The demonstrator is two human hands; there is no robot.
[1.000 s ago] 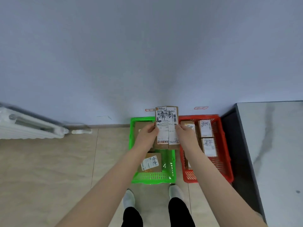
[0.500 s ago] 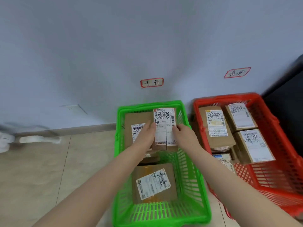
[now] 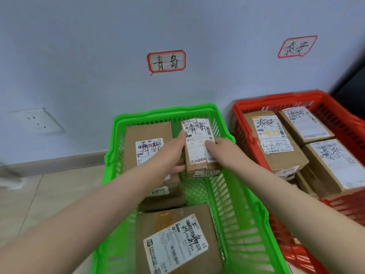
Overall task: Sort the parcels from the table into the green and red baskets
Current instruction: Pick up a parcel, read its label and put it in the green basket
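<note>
A small brown cardboard parcel [image 3: 198, 153] with a white shipping label hangs inside the back right part of the green basket [image 3: 167, 112]. My left hand [image 3: 173, 153] grips its left side and my right hand [image 3: 216, 148] grips its right side. Below and around it lie three other brown parcels: one at the back left [image 3: 146, 139], one half hidden under my left arm [image 3: 164, 200] and one at the front [image 3: 175, 240]. The red basket [image 3: 276, 96] stands to the right with several labelled parcels [image 3: 270, 143] in it.
Both baskets stand on a tiled floor against a pale wall. A handwritten red-framed sign [image 3: 166, 61] hangs above the green basket and another [image 3: 297, 46] above the red one. A wall socket [image 3: 37, 120] sits at the left. A dark table edge [image 3: 353, 86] shows at the far right.
The view has closed in on the baskets. Both hands have lowered the small parcel from above the rim down into the green basket, still holding it.
</note>
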